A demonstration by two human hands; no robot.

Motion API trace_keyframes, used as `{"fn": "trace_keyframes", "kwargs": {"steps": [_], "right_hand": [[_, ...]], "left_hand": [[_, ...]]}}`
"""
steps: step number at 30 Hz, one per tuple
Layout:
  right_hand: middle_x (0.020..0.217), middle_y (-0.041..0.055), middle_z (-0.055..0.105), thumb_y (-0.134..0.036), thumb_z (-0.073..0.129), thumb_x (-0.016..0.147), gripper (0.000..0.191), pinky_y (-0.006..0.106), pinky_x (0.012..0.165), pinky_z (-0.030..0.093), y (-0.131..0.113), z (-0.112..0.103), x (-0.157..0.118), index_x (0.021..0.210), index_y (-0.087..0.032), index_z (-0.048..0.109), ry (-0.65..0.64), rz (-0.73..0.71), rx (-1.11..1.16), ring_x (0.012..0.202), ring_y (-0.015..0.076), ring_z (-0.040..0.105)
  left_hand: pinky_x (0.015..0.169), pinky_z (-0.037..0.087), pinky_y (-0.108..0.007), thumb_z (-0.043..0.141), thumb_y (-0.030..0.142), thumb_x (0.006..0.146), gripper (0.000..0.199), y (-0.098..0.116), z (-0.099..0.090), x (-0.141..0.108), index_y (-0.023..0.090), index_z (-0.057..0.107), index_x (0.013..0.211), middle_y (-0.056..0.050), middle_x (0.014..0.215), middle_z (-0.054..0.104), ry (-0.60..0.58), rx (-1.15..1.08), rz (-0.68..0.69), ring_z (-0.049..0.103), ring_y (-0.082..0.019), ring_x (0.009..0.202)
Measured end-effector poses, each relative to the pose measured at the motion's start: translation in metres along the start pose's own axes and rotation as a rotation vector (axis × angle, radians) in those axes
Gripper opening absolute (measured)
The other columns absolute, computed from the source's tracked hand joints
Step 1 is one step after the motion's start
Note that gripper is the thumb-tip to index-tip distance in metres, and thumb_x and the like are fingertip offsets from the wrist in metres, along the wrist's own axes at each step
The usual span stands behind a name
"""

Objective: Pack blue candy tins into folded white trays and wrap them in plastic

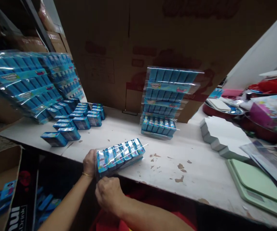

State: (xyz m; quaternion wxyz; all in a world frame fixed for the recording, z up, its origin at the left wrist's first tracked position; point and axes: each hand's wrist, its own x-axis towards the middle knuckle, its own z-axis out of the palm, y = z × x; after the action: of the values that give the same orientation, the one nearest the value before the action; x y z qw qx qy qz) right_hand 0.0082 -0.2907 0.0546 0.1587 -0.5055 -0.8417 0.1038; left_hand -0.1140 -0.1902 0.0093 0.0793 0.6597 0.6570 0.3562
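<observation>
A clear-wrapped pack of blue boxes (120, 155) lies tilted over the front edge of the white table (162, 170). My left hand (89, 163) is closed round the wrapped pack's left end. Just below that end, my right hand (109, 194) has its fingers curled together at the wrap's near corner; what they pinch is too small to make out. Loose blue boxes (81, 123) stand in a group on the left of the table. Behind the wrapped pack, a stack of wrapped blue packs (160, 102) stands against the large cardboard box (109, 61).
Tall wrapped stacks (25, 83) stand at the table's left. A pale green scale (259, 183), white stepped pile of card (227, 134) and a red basin (208, 110) are on the right. An open carton (2, 160) with blue boxes sits below left.
</observation>
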Motion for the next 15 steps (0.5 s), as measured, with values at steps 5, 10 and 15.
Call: {"fn": "trace_keyframes", "kwargs": {"steps": [5, 10, 15], "right_hand": [[0.064, 0.0013, 0.06, -0.02, 0.042, 0.077, 0.016, 0.024, 0.047, 0.036, 0.004, -0.005, 0.008, 0.067, -0.019, 0.055, 0.044, 0.001, 0.104, 0.053, 0.0134, 0.054], [0.091, 0.0076, 0.063, -0.029, 0.041, 0.084, 0.022, 0.032, 0.079, 0.042, 0.079, -0.055, -0.026, 0.093, -0.019, 0.059, 0.533, 0.217, 0.516, 0.088, 0.0184, 0.056], [0.102, 0.0094, 0.061, -0.055, 0.043, 0.078, 0.048, 0.037, 0.082, 0.042, 0.183, -0.071, -0.029, 0.104, -0.017, 0.056, 0.389, 0.775, 1.008, 0.091, 0.0216, 0.056]], "left_hand": [[0.056, 0.036, -0.025, 0.029, 0.031, 0.084, 0.027, -0.005, 0.004, 0.017, 0.019, 0.048, 0.068, -0.002, 0.06, 0.052, -0.031, 0.083, -0.052, 0.049, -0.015, 0.058], [0.075, 0.038, -0.033, 0.039, 0.036, 0.082, 0.027, -0.018, -0.004, 0.004, 0.021, 0.055, 0.099, -0.007, 0.102, 0.058, -0.048, 0.148, -0.153, 0.052, -0.021, 0.093], [0.094, 0.025, -0.043, 0.036, 0.033, 0.086, 0.027, -0.021, -0.008, -0.024, 0.031, 0.058, 0.101, 0.0, 0.126, 0.048, -0.261, 0.075, -0.158, 0.035, -0.022, 0.12]]}}
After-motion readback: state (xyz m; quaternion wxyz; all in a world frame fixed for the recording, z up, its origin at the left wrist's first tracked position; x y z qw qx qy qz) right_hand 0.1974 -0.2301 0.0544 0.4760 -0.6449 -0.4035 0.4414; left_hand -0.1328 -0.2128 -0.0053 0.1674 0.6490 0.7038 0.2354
